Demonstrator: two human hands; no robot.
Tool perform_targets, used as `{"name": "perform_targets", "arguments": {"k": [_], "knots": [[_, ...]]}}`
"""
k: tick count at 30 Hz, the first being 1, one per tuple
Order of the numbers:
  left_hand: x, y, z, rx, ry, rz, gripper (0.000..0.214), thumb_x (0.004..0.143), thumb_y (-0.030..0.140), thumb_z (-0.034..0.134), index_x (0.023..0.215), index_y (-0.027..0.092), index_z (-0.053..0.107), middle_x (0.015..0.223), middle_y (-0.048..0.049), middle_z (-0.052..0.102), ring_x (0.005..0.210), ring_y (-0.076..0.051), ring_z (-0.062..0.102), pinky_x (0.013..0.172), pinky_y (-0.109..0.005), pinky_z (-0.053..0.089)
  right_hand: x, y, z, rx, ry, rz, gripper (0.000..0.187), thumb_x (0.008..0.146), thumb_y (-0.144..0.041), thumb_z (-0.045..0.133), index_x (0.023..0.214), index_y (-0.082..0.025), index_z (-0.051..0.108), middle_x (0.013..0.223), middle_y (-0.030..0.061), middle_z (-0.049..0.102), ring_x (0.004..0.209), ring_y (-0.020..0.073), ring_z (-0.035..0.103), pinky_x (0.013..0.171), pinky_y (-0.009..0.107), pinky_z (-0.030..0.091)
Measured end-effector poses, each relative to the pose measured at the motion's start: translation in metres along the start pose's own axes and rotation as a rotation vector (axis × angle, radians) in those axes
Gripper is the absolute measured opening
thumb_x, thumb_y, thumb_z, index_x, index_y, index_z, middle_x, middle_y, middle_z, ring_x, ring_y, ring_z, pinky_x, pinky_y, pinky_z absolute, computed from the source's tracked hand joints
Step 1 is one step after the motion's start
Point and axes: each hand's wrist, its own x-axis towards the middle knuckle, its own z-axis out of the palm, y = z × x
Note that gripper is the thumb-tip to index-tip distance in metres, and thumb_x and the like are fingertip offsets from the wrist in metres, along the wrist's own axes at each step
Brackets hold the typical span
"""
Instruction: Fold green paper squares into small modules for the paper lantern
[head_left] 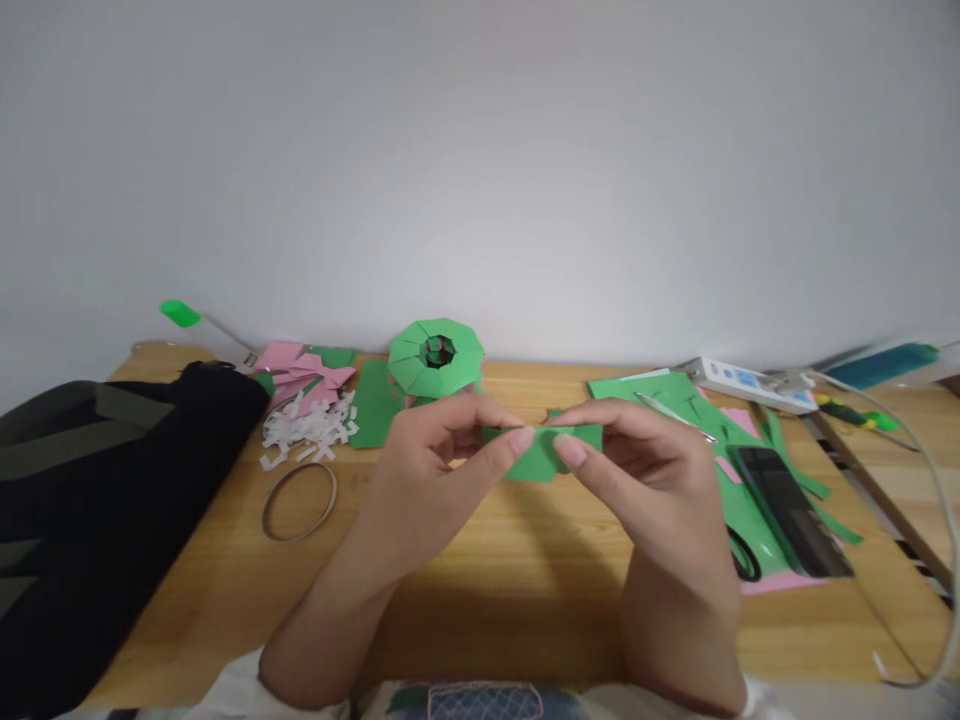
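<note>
Between my hands, above the wooden table, is a small piece of green paper [536, 462] that looks folded. My left hand [442, 475] pinches its left part, thumb in front and fingers behind. On its right part my right hand [649, 470] has the same kind of pinch, the two thumbs close together. Most of my fingertips are hidden behind the paper. Beyond my left hand stands a round green paper lantern shape [437, 358] with a dark hole in its top. A flat green sheet [373, 410] lies beside it.
Left: a black bag [112, 520], white paper scraps [311, 428], pink paper pieces [307, 375] and a roll of tape [298, 503]. Right: green sheets [637, 388], a phone [784, 510], scissors [742, 553], a power strip [750, 383] and a white cable [934, 480] along the edge.
</note>
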Motion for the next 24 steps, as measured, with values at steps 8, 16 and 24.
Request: {"name": "perform_targets", "arguments": {"k": [8, 16, 24], "knots": [[-0.002, 0.002, 0.002, 0.109, 0.006, 0.066, 0.012, 0.08, 0.016, 0.065, 0.071, 0.021, 0.07, 0.066, 0.0045, 0.07, 0.061, -0.009, 0.062, 0.055, -0.017, 0.048, -0.001, 0.003, 0.0, 0.04, 0.037, 0.017, 0.007, 0.078, -0.02, 0.072, 0.076, -0.026, 0.073, 0.07, -0.0031, 0.072, 0.063, 0.0115, 0.062, 0.058, 0.024, 0.049], [0.002, -0.001, 0.003, 0.134, 0.04, 0.097, 0.018, 0.077, 0.015, 0.064, 0.06, 0.017, 0.065, 0.054, 0.0047, 0.06, 0.05, -0.007, 0.052, 0.046, -0.017, 0.041, 0.001, 0.012, 0.005, 0.17, 0.066, 0.053, 0.009, 0.077, -0.016, 0.073, 0.072, -0.024, 0.074, 0.064, -0.0035, 0.069, 0.057, 0.009, 0.056, 0.053, 0.02, 0.045], [0.014, -0.011, 0.009, -0.228, 0.029, -0.145, 0.02, 0.06, 0.018, 0.08, 0.077, 0.017, 0.07, 0.066, 0.0017, 0.071, 0.057, -0.011, 0.063, 0.052, -0.019, 0.052, 0.012, 0.016, 0.007, 0.299, 0.158, 0.097, 0.008, 0.074, -0.019, 0.074, 0.068, -0.025, 0.075, 0.061, -0.0035, 0.07, 0.051, 0.0075, 0.057, 0.046, 0.017, 0.046]]}}
